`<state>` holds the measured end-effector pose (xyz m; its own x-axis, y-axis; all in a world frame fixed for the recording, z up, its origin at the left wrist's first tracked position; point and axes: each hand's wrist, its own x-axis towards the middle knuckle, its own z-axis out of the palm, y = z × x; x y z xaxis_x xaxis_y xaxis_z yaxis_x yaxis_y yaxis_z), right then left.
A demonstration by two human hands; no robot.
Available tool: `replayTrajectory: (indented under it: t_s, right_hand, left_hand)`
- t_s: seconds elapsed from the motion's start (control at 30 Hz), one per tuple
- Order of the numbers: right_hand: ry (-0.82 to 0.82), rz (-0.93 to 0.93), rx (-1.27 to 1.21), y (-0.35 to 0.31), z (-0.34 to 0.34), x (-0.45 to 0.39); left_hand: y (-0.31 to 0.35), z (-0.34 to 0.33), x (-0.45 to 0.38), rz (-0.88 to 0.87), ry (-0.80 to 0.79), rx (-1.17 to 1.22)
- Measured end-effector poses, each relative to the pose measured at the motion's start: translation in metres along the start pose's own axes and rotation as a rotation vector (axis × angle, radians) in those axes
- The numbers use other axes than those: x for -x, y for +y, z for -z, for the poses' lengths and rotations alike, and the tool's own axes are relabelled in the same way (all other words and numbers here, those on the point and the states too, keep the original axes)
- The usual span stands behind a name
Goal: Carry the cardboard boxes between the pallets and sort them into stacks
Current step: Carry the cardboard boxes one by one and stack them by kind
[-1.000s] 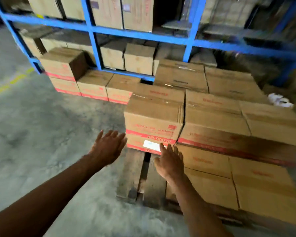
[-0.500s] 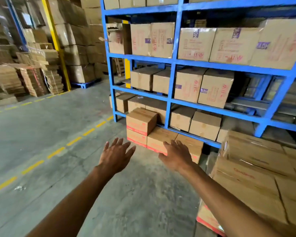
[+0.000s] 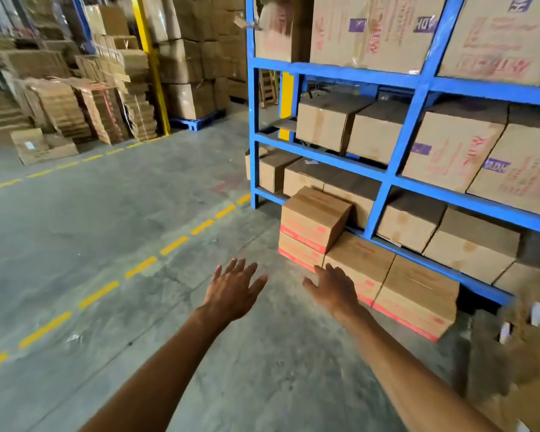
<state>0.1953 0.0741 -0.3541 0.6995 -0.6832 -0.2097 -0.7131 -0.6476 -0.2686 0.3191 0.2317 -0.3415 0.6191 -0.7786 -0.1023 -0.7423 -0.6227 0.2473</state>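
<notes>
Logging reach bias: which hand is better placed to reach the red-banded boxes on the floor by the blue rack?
Right, probably. The right hand is open and overlaps the red-banded floor boxes in view. The left hand, also open and empty, is over bare concrete floor, farther from them.

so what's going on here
A person is partway through sorting boxes in a warehouse aisle. Both hands are open and empty, the left hand over bare floor, the right hand stretched toward the red-striped boxes stacked on the floor against the blue rack. Nothing is being carried.
</notes>
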Motion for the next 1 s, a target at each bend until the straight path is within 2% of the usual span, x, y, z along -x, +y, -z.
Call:
replayTrajectory:
  t_s: [0.13,0.27,0.37,0.47,0.63,0.8,0.87,1.0]
  right_hand:
    - [-0.042,-0.06,-0.013,-0.005,-0.02,-0.087]
    - [0.028,-0.158,-0.086,-0.01,-0.035,-0.206]
    - [0.016,-0.256,-0.14,-0.016,-0.04,-0.279]
    - [0.037,-0.319,-0.192,-0.019,-0.029,-0.352]
    - [0.131,-0.382,-0.298,0.01,-0.029,-0.466]
    - [0.237,-0.454,-0.37,0.089,-0.084,-0.622]
    - [0.278,-0.438,-0.356,0.121,-0.11,-0.679]
    - [0.363,-0.522,-0.341,0.197,-0.181,-0.794]
  left_hand:
    - [-0.03,-0.011,-0.091,-0.003,-0.051,0.034]
    - [-0.06,-0.013,-0.225,-0.053,-0.066,0.067]
    - [-0.081,-0.013,-0.316,-0.094,-0.152,0.056]
    - [-0.09,-0.007,-0.41,-0.117,-0.169,0.049]
    - [-0.096,-0.031,-0.559,-0.152,-0.21,0.109]
    - [-0.089,-0.121,-0.733,-0.211,-0.115,0.129]
    - [-0.087,-0.163,-0.792,-0.196,-0.074,0.154]
    - [-0.081,-0.269,-0.922,-0.135,-0.086,0.23]
